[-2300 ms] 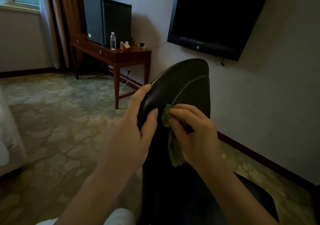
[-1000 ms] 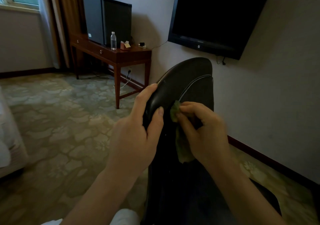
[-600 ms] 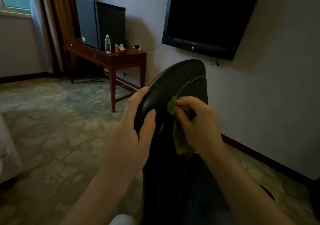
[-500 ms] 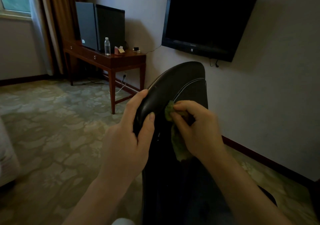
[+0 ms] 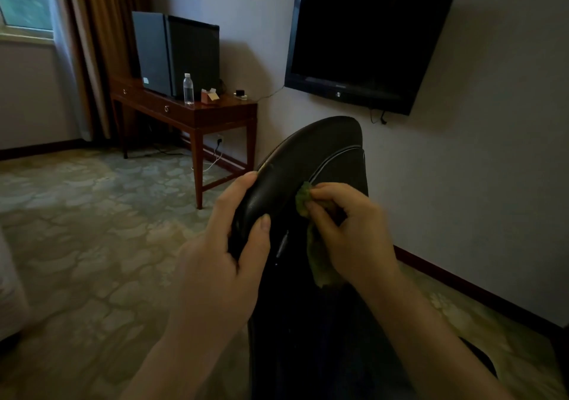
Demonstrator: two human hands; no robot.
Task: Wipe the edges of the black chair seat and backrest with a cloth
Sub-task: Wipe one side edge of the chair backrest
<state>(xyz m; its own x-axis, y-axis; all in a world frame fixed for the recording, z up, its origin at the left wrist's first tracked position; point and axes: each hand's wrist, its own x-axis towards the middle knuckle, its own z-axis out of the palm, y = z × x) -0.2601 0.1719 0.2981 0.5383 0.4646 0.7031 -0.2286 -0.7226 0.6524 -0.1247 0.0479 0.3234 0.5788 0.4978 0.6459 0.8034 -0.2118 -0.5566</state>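
Green cloth (image 5: 314,255) is hanging limp and soft, pinched by the right hand (image 5: 351,233) against the black backrest (image 5: 308,153) at its piped edge; at 9 o'clock of it, the left hand (image 5: 224,264) is clasping the slick, firm padded rim.

The desk (image 5: 197,113) stands left of the chair (image 5: 311,159), the television (image 5: 366,45) on the wall behind.

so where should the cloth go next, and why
Probably slide the right hand with its crumpled green cloth up the pale piping of the black leather backrest, which runs on above the cloth; the left hand grips the backrest steady.
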